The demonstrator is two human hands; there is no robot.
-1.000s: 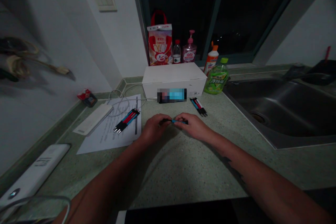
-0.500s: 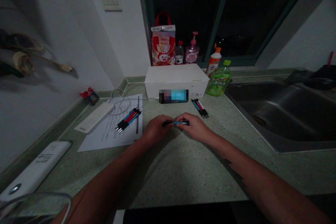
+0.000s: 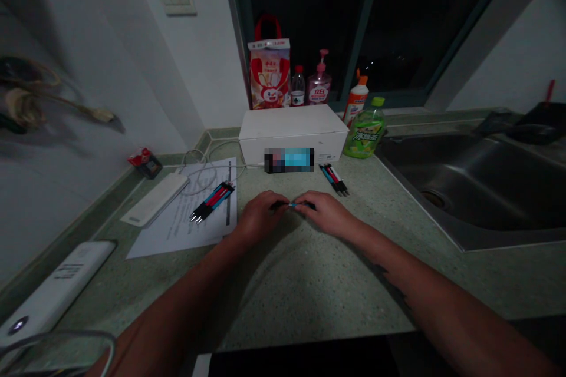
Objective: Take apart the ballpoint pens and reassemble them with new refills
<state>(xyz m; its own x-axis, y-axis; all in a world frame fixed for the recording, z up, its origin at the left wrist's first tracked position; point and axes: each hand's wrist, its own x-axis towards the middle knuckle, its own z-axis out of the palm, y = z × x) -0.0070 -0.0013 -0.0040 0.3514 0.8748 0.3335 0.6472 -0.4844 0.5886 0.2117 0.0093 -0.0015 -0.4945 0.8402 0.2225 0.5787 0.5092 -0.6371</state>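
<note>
Lying at the near left, a long white plastic case with a round button is resting on the speckled green countertop. Beyond it, a flat white rectangular slab is touching a printed white paper sheet, which is bearing a bunch of red, blue and black pens. At the middle, the left hand is pinching the black left end of a slim blue-and-black pen, near a white cardboard box; the right hand is gripping the pen's right part. Just beyond that hand, blue, red and white pens with black ends are lying side by side. At the far right, a steel sink is sitting.
</note>
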